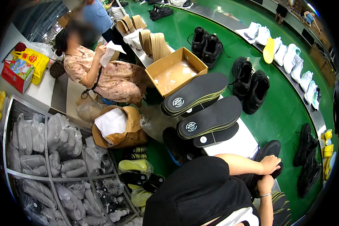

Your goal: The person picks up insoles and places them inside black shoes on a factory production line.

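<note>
My left hand (270, 164) is closed over a black shoe (254, 181), its knuckles up and its fingers curled at the opening. Just below, my right hand (265, 184), with a bracelet at the wrist, grips the same shoe; much of the shoe is hidden behind the hands. A dark, rounded sole-like piece (269, 149) shows above my left hand; whether it belongs to the shoe, I cannot tell. To the left on the white work surface (235, 147) lie two stacks of black insoles, a near stack (210, 117) and a far stack (195, 94).
Pairs of black shoes (249, 86) stand on the green conveyor (280, 113), with white shoes (290, 58) along its far edge. An open cardboard box (177, 71) sits beyond the insoles. A seated co-worker (98, 71) holds white paper. Wire bins (51, 158) hold bagged items at left.
</note>
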The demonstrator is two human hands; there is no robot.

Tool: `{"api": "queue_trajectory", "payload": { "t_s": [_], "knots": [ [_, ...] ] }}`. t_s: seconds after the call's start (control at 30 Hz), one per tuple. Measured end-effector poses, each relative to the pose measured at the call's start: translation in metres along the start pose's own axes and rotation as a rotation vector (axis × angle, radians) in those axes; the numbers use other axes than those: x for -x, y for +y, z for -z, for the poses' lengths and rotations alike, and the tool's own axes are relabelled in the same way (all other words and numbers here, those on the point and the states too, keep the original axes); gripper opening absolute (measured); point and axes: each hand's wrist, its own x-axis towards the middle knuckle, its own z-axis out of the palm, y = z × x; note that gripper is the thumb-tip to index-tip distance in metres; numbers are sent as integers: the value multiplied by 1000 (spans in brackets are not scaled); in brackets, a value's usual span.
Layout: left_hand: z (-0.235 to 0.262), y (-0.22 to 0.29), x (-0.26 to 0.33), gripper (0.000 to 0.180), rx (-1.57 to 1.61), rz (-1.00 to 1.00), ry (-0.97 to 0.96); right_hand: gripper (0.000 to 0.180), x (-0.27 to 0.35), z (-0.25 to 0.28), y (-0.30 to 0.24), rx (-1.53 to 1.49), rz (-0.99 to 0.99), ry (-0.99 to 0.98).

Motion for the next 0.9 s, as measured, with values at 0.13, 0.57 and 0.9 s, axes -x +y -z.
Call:
{"api": "queue_trajectory", "payload": {
  "t_s": [0.13, 0.57, 0.9],
  "knots": [
    [2, -3, 3, 24, 71, -18, 5, 9, 0, -11, 1, -65, -27, 77],
    [8, 0, 3, 27, 49, 10, -24, 37, -33, 28, 25, -671, -75, -832],
    [11, 1, 3, 26, 48, 17, -39, 10, -15, -43, 25, 396, 135, -122]
  ]
}}
